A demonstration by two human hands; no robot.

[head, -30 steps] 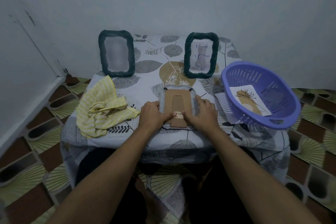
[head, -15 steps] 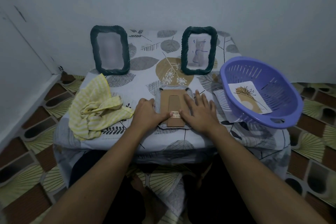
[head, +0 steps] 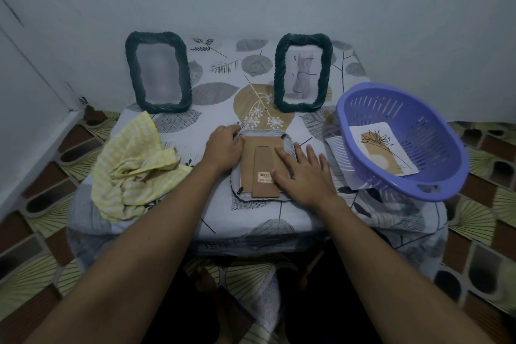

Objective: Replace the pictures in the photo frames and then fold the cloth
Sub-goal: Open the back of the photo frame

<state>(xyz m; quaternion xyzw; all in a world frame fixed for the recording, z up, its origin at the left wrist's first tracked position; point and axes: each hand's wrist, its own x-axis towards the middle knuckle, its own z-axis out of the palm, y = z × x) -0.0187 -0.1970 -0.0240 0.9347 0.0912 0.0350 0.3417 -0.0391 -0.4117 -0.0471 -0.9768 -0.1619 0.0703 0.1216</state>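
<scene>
A photo frame lies face down at the table's middle, its brown cardboard back and stand up. My left hand sits at the frame's upper left corner with fingers curled onto its edge. My right hand lies flat with spread fingers on the right side of the backing. Two dark green frames stand at the back: the left one with a blurred picture, the right one with a grey figure. A crumpled yellow striped cloth lies at the left.
A purple basket at the right edge holds a picture of a plant; another sheet sticks out beneath it. A leaf-patterned cover drapes the low table. Walls stand close behind and to the left. The floor is tiled.
My left hand slid up from the frame's lower left to its upper left corner. My right hand opened out flat on the backing. The view moved closer.
</scene>
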